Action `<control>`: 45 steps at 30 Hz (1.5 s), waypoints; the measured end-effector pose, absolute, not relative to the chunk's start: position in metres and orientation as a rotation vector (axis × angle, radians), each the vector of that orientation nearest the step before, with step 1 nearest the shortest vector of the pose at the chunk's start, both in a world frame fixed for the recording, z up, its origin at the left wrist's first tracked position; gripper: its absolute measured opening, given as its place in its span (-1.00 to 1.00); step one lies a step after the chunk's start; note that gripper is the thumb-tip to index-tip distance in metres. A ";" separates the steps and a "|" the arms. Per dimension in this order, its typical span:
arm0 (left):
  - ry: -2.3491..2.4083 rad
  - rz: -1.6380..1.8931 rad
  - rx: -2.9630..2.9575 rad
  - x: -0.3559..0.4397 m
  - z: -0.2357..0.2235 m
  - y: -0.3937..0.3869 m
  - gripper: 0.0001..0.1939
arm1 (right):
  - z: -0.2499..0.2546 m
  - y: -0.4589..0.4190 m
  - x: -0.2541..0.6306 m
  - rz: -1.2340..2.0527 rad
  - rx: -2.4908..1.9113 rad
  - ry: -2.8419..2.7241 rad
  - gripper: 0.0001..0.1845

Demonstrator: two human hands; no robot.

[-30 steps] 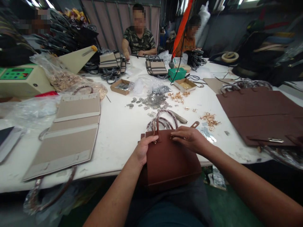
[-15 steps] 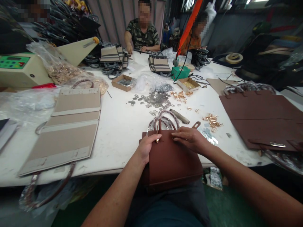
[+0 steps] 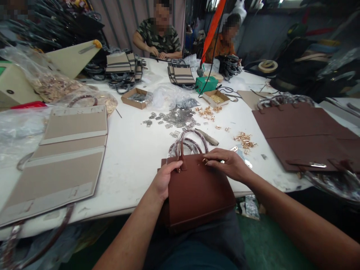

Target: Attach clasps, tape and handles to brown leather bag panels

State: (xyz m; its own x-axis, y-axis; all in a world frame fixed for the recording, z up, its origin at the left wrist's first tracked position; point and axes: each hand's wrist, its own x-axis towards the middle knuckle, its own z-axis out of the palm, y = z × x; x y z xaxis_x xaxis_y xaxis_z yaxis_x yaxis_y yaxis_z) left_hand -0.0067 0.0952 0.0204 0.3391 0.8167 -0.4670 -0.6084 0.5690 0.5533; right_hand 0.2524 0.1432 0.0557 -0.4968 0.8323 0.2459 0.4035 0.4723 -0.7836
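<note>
A brown leather handbag [image 3: 197, 191] lies at the near edge of the white table [image 3: 135, 157], partly hanging over my lap. Its plastic-wrapped handles [image 3: 191, 140] point away from me. My left hand [image 3: 164, 178] grips the bag's upper left edge, thumb beside the left handle base. My right hand [image 3: 227, 163] rests on the bag's upper right edge, fingers curled and pinching at a small gold fitting [image 3: 205, 161] there.
Silver fittings [image 3: 177, 120] and gold fittings [image 3: 244, 140] lie scattered beyond the bag. Flat beige bag panels [image 3: 64, 157] lie at left, brown panels [image 3: 303, 135] at right. Two people sit across the table. Cardboard boxes [image 3: 135, 98], a green box [image 3: 206, 84] and a machine [image 3: 17, 86] stand farther back.
The view has shifted slightly right and down. Both hands stay on the bag's top edge; the right fingers have moved a little at the fitting.
</note>
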 end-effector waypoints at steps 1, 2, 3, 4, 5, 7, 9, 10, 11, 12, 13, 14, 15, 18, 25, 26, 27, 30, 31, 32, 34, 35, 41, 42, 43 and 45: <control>0.785 0.945 0.302 -0.007 0.020 0.096 -0.65 | 0.056 0.143 0.252 0.889 -1.019 -2.090 -0.72; 0.784 0.948 0.301 -0.007 0.020 0.096 -0.64 | 0.057 0.142 0.252 0.889 -1.018 -2.088 -0.73; 0.782 0.950 0.298 -0.007 0.020 0.096 -0.63 | 0.057 0.142 0.251 0.888 -1.013 -2.087 -0.73; 0.779 0.950 0.296 -0.007 0.020 0.096 -0.62 | 0.056 0.142 0.250 0.887 -1.006 -2.088 -0.74; 0.776 0.947 0.294 -0.007 0.021 0.096 -0.60 | 0.056 0.143 0.249 0.886 -0.997 -2.092 -0.75; 0.774 0.941 0.294 -0.006 0.022 0.096 -0.56 | 0.055 0.143 0.248 0.880 -0.983 -2.109 -0.75; 0.779 0.946 0.299 -0.006 0.022 0.096 -0.54 | 0.054 0.144 0.247 0.857 -0.969 -2.142 -0.75; 0.780 0.951 0.302 -0.006 0.023 0.096 -0.53 | 0.053 0.145 0.247 0.837 -0.964 -2.159 -0.75; 0.780 0.953 0.303 -0.006 0.023 0.096 -0.53 | 0.052 0.145 0.247 0.815 -0.958 -2.173 -0.75; 0.778 0.955 0.303 -0.006 0.023 0.096 -0.53 | 0.051 0.145 0.246 0.793 -0.954 -2.185 -0.75; 0.777 0.956 0.301 -0.006 0.023 0.096 -0.52 | 0.050 0.145 0.246 0.774 -0.953 -2.194 -0.75; 0.778 0.958 0.298 -0.006 0.023 0.096 -0.53 | 0.049 0.145 0.246 0.759 -0.957 -2.205 -0.75; 0.779 0.963 0.296 -0.005 0.022 0.096 -0.53 | 0.049 0.145 0.245 0.746 -0.962 -2.217 -0.75; 0.782 0.983 0.293 -0.005 0.021 0.096 -0.57 | 0.049 0.143 0.242 0.694 -0.968 -2.250 -0.74; 0.787 0.992 0.312 -0.004 0.022 0.095 -0.68 | 0.049 0.138 0.233 0.481 -0.883 -2.394 -0.74; 0.784 0.995 0.320 -0.004 0.023 0.094 -0.70 | 0.048 0.138 0.232 0.455 -0.870 -2.420 -0.74; 0.778 0.999 0.329 -0.004 0.024 0.094 -0.71 | 0.048 0.138 0.232 0.438 -0.855 -2.448 -0.74; 0.773 1.011 0.343 -0.003 0.027 0.093 -0.73 | 0.049 0.140 0.234 0.434 -0.805 -2.517 -0.73; 0.776 1.014 0.345 -0.003 0.027 0.092 -0.74 | 0.049 0.141 0.235 0.452 -0.790 -2.535 -0.72; 0.779 1.016 0.347 -0.003 0.028 0.092 -0.75 | 0.050 0.142 0.237 0.472 -0.774 -2.550 -0.70; 0.786 1.015 0.353 -0.002 0.028 0.092 -0.75 | 0.052 0.144 0.239 0.498 -0.744 -2.564 -0.67; 0.788 1.013 0.355 -0.002 0.028 0.092 -0.74 | 0.052 0.144 0.240 0.499 -0.737 -2.565 -0.66; 0.808 0.987 0.354 -0.003 0.025 0.095 -0.72 | 0.047 0.146 0.239 0.431 -0.749 -2.548 -0.66; 0.815 0.980 0.355 -0.004 0.024 0.095 -0.71 | 0.046 0.147 0.239 0.422 -0.756 -2.556 -0.66; 0.824 0.974 0.355 -0.004 0.024 0.095 -0.70 | 0.046 0.148 0.239 0.418 -0.763 -2.568 -0.65; 0.846 0.966 0.354 -0.005 0.022 0.096 -0.69 | 0.048 0.150 0.239 0.423 -0.767 -2.597 -0.64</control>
